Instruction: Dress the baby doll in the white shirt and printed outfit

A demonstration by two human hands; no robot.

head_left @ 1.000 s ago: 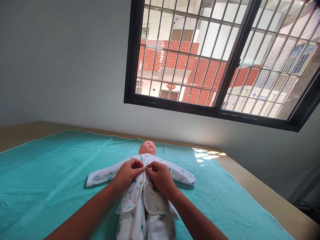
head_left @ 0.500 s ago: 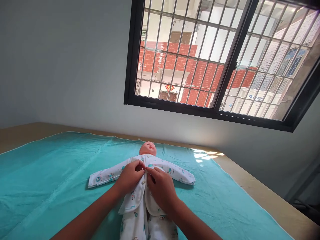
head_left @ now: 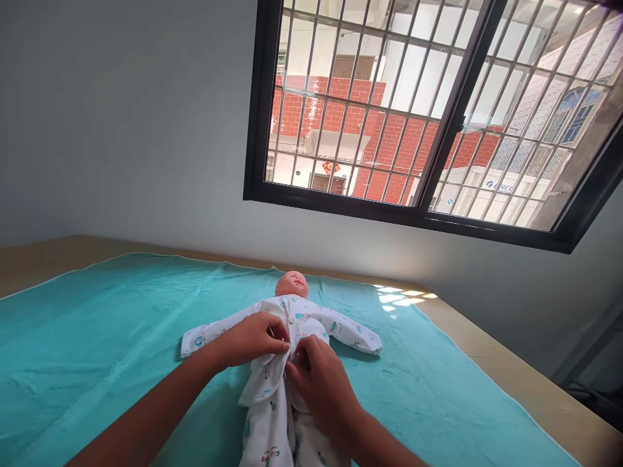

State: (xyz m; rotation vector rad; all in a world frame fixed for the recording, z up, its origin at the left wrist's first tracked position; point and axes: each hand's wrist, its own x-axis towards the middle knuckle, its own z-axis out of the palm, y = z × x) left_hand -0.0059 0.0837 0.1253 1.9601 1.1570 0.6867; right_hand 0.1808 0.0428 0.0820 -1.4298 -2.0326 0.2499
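A baby doll (head_left: 293, 284) lies on its back with its sleeves spread wide. It wears a white printed baby jacket (head_left: 306, 319) and matching trousers (head_left: 267, 431). Fingers closed, my left hand (head_left: 257, 337) pinches the jacket's front edge at the belly. Close beside it, my right hand (head_left: 318, 376) has its thumb and bent fingers on the other front edge. A button (head_left: 292, 320) shows on the chest above my hands. Below them the lower front hangs apart. My fingers hide the exact spot they grip.
A turquoise blanket (head_left: 121, 350) lies under the doll on a tan surface (head_left: 491, 344). Behind it rises a grey wall (head_left: 121, 130) with a barred window (head_left: 350, 117). Sunlight patches fall at the far right edge of the blanket.
Both hands have moved down the jacket front, from the chest to the belly. The chest button they covered is now visible, and the jacket there lies together.
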